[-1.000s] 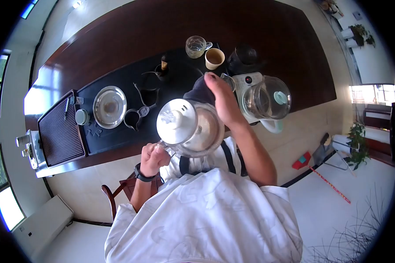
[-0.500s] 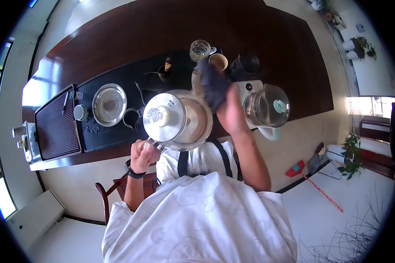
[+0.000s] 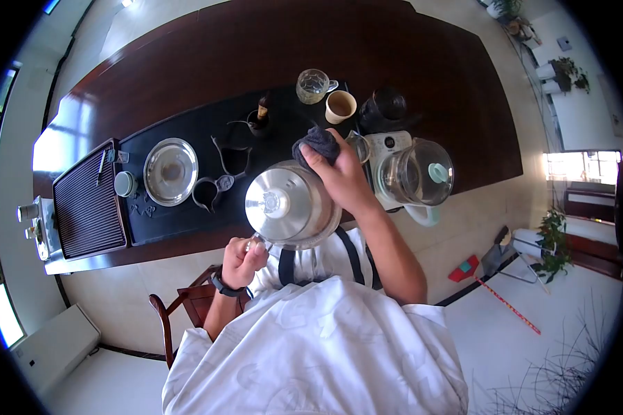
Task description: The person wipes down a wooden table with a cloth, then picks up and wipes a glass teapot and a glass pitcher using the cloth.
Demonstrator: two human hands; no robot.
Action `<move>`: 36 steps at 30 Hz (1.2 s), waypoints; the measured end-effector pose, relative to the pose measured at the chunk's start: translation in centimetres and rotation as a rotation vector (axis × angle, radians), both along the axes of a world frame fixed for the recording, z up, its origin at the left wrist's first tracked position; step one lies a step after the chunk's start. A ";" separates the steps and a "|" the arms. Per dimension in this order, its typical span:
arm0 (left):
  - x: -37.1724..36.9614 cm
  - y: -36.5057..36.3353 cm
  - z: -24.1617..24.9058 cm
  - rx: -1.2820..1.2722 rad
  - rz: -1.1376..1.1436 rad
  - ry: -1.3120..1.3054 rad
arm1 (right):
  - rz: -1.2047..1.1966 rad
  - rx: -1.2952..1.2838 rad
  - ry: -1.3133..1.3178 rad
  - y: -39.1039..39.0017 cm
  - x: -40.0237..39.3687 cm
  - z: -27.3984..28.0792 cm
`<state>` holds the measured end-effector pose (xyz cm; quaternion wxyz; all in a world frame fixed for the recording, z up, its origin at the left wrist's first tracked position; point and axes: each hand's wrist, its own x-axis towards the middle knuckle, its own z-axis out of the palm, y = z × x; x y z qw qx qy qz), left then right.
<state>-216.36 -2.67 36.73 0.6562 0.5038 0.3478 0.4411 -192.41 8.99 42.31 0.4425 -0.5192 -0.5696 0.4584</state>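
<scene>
My left hand [image 3: 243, 263] is closed round the handle of a glass teapot [image 3: 320, 211], tilted in front of my chest. Its round metal lid [image 3: 266, 218] has a clear knob and faces me. My right hand [image 3: 344, 178] grips a bunched dark grey cloth [image 3: 317, 146] at the teapot's upper side, on the far right of its rim. To the right of that hand, a glass kettle [image 3: 415, 173] with a pale green handle stands on a white base [image 3: 393, 142]. Just beyond the cloth are a paper cup [image 3: 340, 107] and a glass mug [image 3: 312, 86].
A black mat [image 3: 180, 128] on the dark wooden table carries a round metal tray [image 3: 171, 171], a small black pitcher [image 3: 205, 194] and a small lidded jar [image 3: 124, 184]. At the left lies a ribbed tea tray [image 3: 90, 200]. A wooden chair [image 3: 194, 297] stands below the table edge.
The cloth and my right hand have moved a little left and down, onto the teapot's side. The teapot has shifted right and down with my left hand.
</scene>
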 end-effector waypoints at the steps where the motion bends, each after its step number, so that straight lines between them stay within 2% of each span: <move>1: 0.1 0.0 0.0 -0.001 0.002 0.001 | -0.031 -0.029 -0.009 -0.1 -0.2 0.2; 5: 0.6 -0.1 -0.3 -0.033 0.076 0.087 | -0.164 0.053 -0.192 -0.3 -0.9 0.5; 8: 0.4 0.0 -0.1 0.257 0.044 0.318 | -0.093 0.004 -0.047 -0.5 -0.2 0.0; 10: -0.6 0.3 -0.2 0.285 0.059 0.282 | 0.036 -0.029 0.408 -1.1 0.5 -0.6; 11: -1.1 0.5 -0.3 0.314 0.074 0.250 | 0.042 -0.029 0.403 -1.0 0.9 -0.6; 13: -1.3 0.5 -0.6 0.326 0.129 0.151 | 0.166 -0.095 1.147 -0.6 1.4 -0.3; 14: -1.3 0.4 -0.7 0.337 0.132 0.134 | 0.212 0.002 1.137 0.0 1.9 -0.9; 17: -1.1 0.5 -0.4 0.378 0.152 0.115 | 0.087 -0.064 1.250 -0.1 1.5 1.1; 19: -0.8 0.7 0.0 0.413 0.168 0.110 | 0.110 -0.035 1.210 0.0 1.3 1.0; 21: -0.4 0.7 0.4 0.348 0.169 0.027 | 0.159 -0.064 0.921 0.0 1.2 0.8; 23: -0.2 0.7 0.7 0.279 0.230 -0.042 | 0.241 -0.114 0.930 -0.2 1.8 -0.8; 25: -0.1 0.7 0.7 0.224 0.270 -0.125 | 0.184 -0.386 0.960 -0.5 2.0 -2.1; 26: -0.4 0.8 0.3 0.190 0.251 -0.131 | 0.136 -0.434 1.029 -0.3 2.2 -2.7; 28: -0.3 1.2 -0.7 0.066 0.135 -0.374 | 0.117 -0.399 1.010 -0.1 2.3 -4.2; 30: -0.2 1.6 -1.3 0.034 0.143 -0.389 | 0.091 -0.360 0.993 0.3 2.3 -4.7; 33: 0.0 2.2 -1.7 -0.031 0.101 -0.456 | 0.064 -0.435 1.126 1.3 2.0 -5.0; 35: 0.1 2.6 -1.9 -0.096 0.074 -0.576 | 0.196 -0.500 1.134 2.2 2.4 -7.0; 36: 0.2 2.8 -1.8 -0.098 0.071 -0.574 | 0.367 -0.539 1.231 2.5 2.3 -5.8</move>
